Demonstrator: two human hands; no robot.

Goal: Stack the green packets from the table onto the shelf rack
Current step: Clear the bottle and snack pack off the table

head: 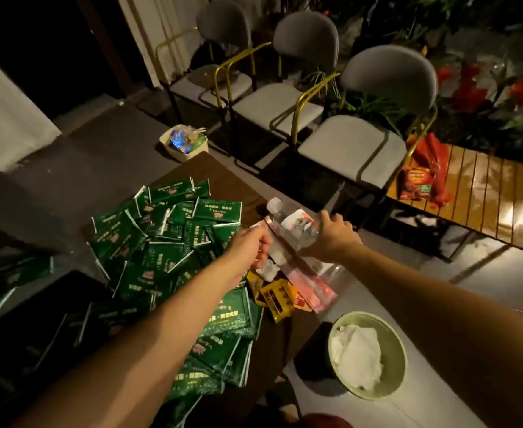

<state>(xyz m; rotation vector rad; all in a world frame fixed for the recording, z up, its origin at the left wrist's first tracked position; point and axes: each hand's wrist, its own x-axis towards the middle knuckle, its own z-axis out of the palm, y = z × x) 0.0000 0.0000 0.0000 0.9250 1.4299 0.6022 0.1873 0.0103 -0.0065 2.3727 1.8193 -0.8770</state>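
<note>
Left hand (251,242) pinches pink wrapper (303,273) | right hand (331,233) grips water bottle (291,227), frame centre | likely clearing clutter beside green packets (161,242) | table (223,177).

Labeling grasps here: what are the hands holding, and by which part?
Right hand grips the clear water bottle around its lower body. Left hand holds the pink-edged clear packet by its upper end. No green packets held.
</note>
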